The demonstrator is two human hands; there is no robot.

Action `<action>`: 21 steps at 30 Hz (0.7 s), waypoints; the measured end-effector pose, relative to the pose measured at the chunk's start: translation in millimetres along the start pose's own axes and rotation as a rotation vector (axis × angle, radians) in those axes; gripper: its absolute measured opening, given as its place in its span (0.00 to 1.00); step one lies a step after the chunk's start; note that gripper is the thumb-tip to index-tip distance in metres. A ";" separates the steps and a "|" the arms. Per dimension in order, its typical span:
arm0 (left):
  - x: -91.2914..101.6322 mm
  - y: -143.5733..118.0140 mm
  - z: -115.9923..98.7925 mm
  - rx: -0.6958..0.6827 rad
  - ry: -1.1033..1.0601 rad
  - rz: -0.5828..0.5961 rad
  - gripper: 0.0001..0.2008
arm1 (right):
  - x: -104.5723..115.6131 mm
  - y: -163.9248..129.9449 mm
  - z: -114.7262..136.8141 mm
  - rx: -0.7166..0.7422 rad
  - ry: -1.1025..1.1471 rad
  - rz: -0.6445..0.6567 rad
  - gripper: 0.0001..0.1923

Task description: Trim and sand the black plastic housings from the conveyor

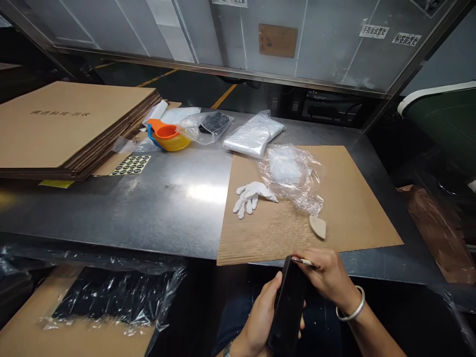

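Note:
My left hand (pixel 262 307) is wrapped around a long black box-shaped part (pixel 288 307), held tilted in front of the table edge. In my right hand (pixel 329 272) is a slim tool with a pale handle (pixel 305 262), pinched between the fingers. Its dark tip meets the upper end of the black part; the exact kind of tool is too small to tell. Just beyond my right hand, a beige wedge-shaped pad (pixel 318 227) lies on the cardboard sheet (pixel 357 198). A white glove (pixel 253 197) rests there too, left of a crumpled clear plastic bag (pixel 288 171).
A tall stack of cardboard sheets (pixel 74 124) covers the metal table's (pixel 174 198) left end. Behind are an orange and yellow cup (pixel 171 139), a bagged black piece (pixel 214 122) and a plastic-wrapped pack (pixel 255 133). Black wrapped parts (pixel 111 295) lie in a carton at lower left.

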State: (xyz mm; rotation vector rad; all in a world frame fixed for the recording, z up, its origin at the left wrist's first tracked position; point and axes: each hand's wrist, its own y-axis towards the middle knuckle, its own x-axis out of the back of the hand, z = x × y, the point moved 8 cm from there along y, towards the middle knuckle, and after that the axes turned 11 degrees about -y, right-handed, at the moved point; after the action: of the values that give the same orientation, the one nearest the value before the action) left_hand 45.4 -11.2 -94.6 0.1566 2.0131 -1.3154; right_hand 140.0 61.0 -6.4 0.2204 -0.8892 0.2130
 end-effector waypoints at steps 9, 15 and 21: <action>-0.4 4.7 -12.1 -0.074 -0.063 0.040 0.27 | -7.0 -13.7 -34.7 -0.333 0.153 -0.064 0.17; 9.3 4.8 -39.6 -0.355 -0.138 -0.042 0.25 | -52.5 -56.5 -20.4 -0.464 0.237 0.217 0.12; 17.4 -2.2 -42.9 -0.486 -0.089 -0.125 0.23 | -76.3 -62.3 -9.8 -0.498 0.341 0.287 0.11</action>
State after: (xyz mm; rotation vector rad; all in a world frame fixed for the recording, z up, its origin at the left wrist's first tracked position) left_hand 10.3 19.0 -94.1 -0.2515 2.2275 -0.8502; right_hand 117.6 -2.9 -78.6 -0.4005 -0.6068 0.2780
